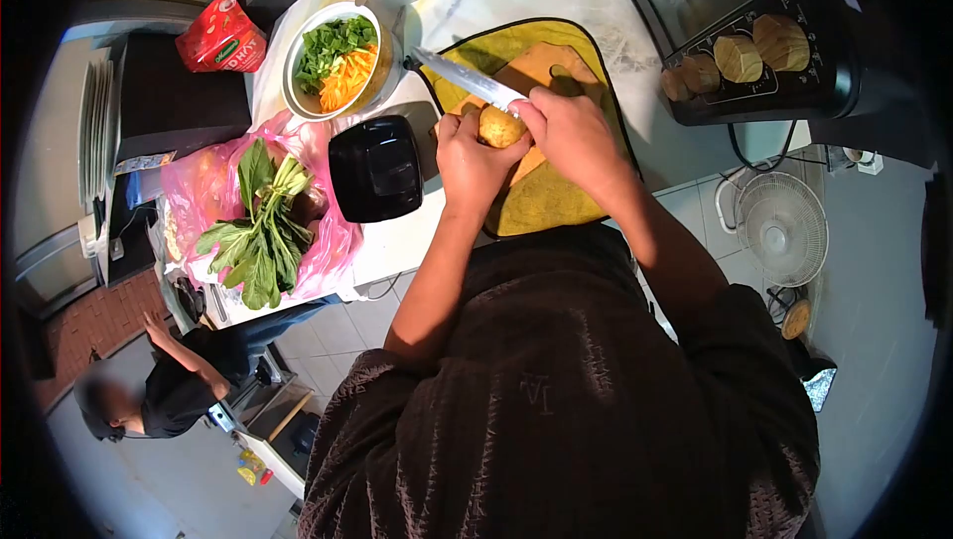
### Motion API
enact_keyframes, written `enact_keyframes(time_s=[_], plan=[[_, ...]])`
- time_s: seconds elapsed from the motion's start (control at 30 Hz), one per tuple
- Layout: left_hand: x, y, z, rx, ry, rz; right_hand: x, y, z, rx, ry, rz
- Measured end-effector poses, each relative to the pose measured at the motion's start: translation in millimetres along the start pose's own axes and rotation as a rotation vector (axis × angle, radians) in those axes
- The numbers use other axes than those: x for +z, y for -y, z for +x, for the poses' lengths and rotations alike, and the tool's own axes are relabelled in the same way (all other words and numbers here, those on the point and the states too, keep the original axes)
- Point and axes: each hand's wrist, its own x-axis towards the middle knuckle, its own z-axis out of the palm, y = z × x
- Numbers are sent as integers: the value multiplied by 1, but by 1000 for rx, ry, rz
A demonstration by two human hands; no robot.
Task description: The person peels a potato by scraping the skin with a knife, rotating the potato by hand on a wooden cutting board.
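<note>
Between my hands is a round yellow-brown potato (499,128), over a wooden board (547,60) that lies on a yellow-green cloth (536,203). My left hand (471,164) is closed around the potato from the left. The handle of a knife (467,79) is in my right hand (574,130); its blade points to the upper left, close above the potato. Whether the edge touches the potato I cannot tell. A black square bowl (375,170) stands just left of my left hand. Further up, a white bowl (295,92) holds chopped greens and orange strips.
Leafy greens (260,231) lie on a pink plastic bag (342,246) at the left. A black appliance (844,63) stands at the right, a red packet (221,35) at the upper left. Another person (179,380) is at the lower left; a fan (782,228) is at the right.
</note>
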Motion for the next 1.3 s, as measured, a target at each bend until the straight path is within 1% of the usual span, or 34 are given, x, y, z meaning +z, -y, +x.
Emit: enact_keyframes(time_s=[0.07, 0.13, 0.17, 0.23, 0.33, 0.43, 0.47, 0.53, 0.77, 0.87, 0.97, 1.03, 1.07, 1.1, 1.17, 1.2, 1.23, 1.3], plan=[[2, 0, 0, 16, 0, 20, -2, -2, 1, -33, -5, 12], [1, 0, -2, 15, -12, -24, -1, -3, 1, 75, 53, 31], [1, 0, -2, 15, -13, -22, -1, -5, 3, 74, 53, 34], [1, 0, -2, 4, -4, -17, 0, -8, 5, 49, 11, -58], [2, 2, -2, 17, 8, -38, -2, -1, -2, -6, 32, 2], [1, 1, -4, 49, -23, 23, -3, -7, 5, 25, 21, -64], [0, 1, -4, 53, -23, 23, -4, -5, 5, 25, 18, -64], [0, 0, -3, 47, -2, 4, -7, -3, 1, 0, 28, 32], [1, -2, -5, 32, -23, 13, -3, -1, 3, 9, 24, -49], [5, -1, -4, 19, 0, -7, -2, 1, 0, -44, 9, 33], [5, 4, -6, 60, -44, -19, 1, -1, 0, 1, 17, 5], [2, 0, -5, 33, -14, -12, -2, -8, 8, 24, 24, -45], [0, -2, -5, 14, 0, 8, -2, -8, 7, 42, 12, -19], [1, -1, -4, 15, -3, 4, -2, -7, 5, 40, 10, -23], [3, 5, -9, -19, 9, -34, 6, -2, -4, -27, -11, 21], [4, 8, -9, 28, -33, -49, 12, -4, -5, -7, -12, 11], [4, 9, -9, 30, -30, -48, 13, -6, -2, -5, -13, 14], [4, 10, -9, 52, -60, -34, 13, -9, 4, 73, -24, -7]])
